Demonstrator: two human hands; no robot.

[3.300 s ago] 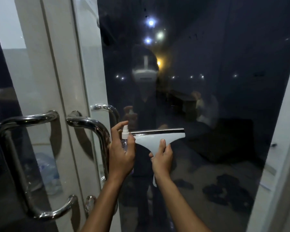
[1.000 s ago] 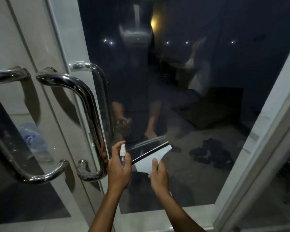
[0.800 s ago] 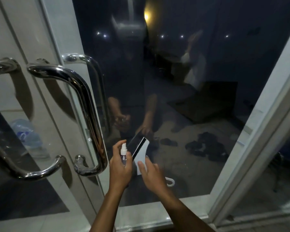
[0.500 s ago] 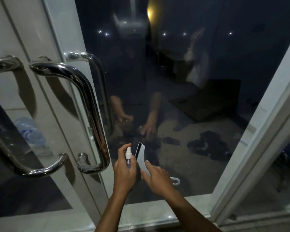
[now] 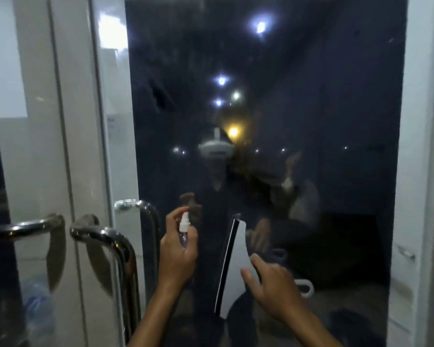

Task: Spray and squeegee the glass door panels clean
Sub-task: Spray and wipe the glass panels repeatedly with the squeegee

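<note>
Low in the frame's centre, the left hand [image 5: 178, 254] wraps its grip round a small spray bottle [image 5: 184, 227], forefinger on the nozzle, just beside the dark glass panel [image 5: 311, 96]. The right hand [image 5: 271, 284] holds the white squeegee [image 5: 232, 266] by its handle, blade turned upright against the glass. Risk, as I judge it: with the blade vertical, uneven pressure could leave streaks, and the chrome door handle [image 5: 115, 249] at lower left could block a leftward stroke.

Entrance of a commercial or office-type building, at night

Framed double glass doors [image 5: 273, 96] with chrome pull handles [image 5: 105, 241]; pale tiled wall beyond; ceiling lights reflected in dark glass
</note>
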